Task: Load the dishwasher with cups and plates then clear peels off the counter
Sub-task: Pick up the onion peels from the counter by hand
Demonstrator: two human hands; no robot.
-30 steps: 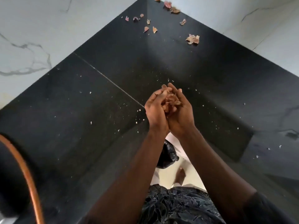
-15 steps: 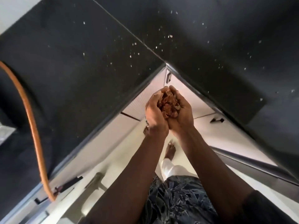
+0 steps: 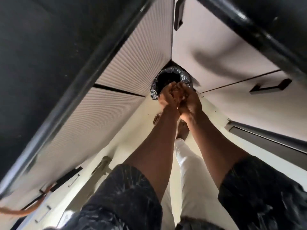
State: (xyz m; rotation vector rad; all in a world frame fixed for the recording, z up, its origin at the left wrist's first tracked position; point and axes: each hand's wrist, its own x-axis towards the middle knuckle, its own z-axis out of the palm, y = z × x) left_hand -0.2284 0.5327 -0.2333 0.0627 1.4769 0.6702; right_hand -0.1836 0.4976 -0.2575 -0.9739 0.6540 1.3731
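A: Peels [image 3: 179, 95]: where?
B: Brownish scraps, bunched in the hollow between the two hands and held above the near rim of the bin [image 3: 153, 92]. They are blurred, so the amount is not readable.

A: Hands?
B: The left hand [image 3: 166, 99] and right hand [image 3: 191, 102] are side by side and touching. The fingers curl up round the load, making a closed cup. Both arms reach down and forward.

A: Step, by your reading?
B: Dumping this handful. Judgement: the cup sits over the near edge of the opening, not its middle. Carry it a little farther in and lower before parting. Open from the underside, let the scraps slide, then rub the palms over the mouth. Thin dry peel tends to cling to skin.

A: Risk?
B: Light flakes drifting onto the floor [image 3: 126, 138], or catching on the crinkled liner folded over the rim. From here I cannot tell whether more peel waits on the bench [image 3: 41, 63].

A: Surroundings, outward.
B: The bin stands on the floor in the inner corner where two cabinet runs meet. A ribbed door [image 3: 136, 63] is on the left. A smooth door [image 3: 211, 52] is on the right, with a dark handle [image 3: 178, 15]. The black bench overhangs both runs, its edge crossing far left and far right. The floor is pale, with two bare feet [image 3: 182, 131] on the near side of the bin. An orange hose [image 3: 25, 211] lies at the near left, by the cabinet front.
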